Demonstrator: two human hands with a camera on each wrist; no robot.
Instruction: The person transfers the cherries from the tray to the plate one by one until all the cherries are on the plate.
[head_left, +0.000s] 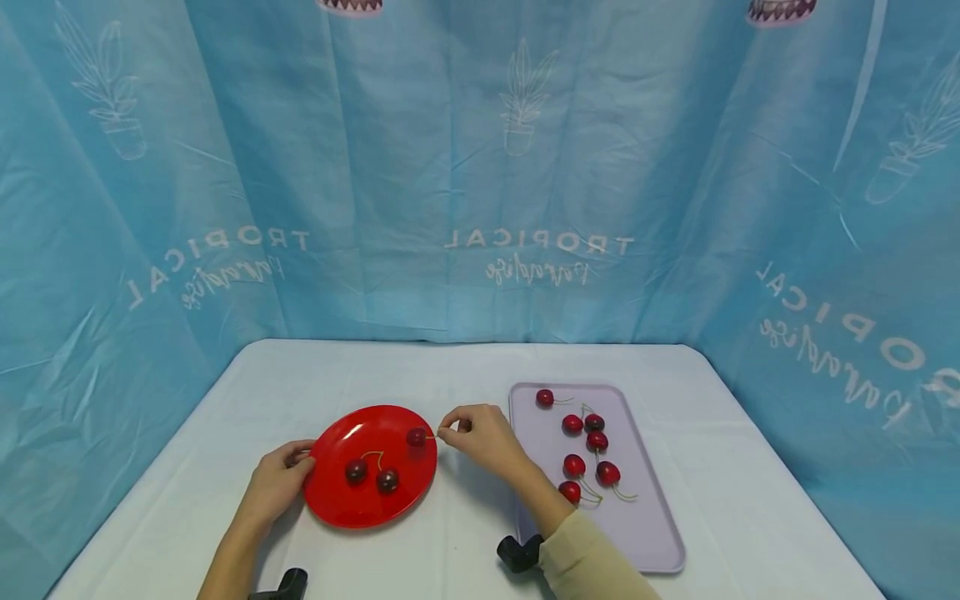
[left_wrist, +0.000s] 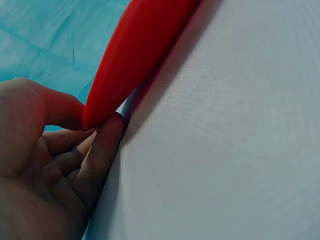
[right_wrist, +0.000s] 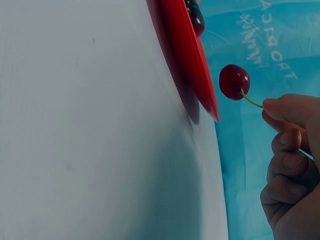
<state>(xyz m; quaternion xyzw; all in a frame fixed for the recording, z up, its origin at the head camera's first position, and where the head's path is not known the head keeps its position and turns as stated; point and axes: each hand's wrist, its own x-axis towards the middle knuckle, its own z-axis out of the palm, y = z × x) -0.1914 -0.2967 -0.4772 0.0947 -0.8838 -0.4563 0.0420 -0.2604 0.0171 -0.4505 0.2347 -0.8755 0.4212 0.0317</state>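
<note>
Now pinches a cherry (head_left: 416,437) by its rightward stem (right_wrist: 252,103) with the nearer, right hand (head_left: 486,435), just above the plate (head_left: 352,507) at its right side, and grips the opposite rim with the left hand (head_left: 276,482).

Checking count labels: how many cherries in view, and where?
10: two cherries on the red plate; one cherry held over it by the right hand; seven on the lilac tray: one far, three mid, three nearer. Right forearm overlaps the tray; more may hide.
</note>
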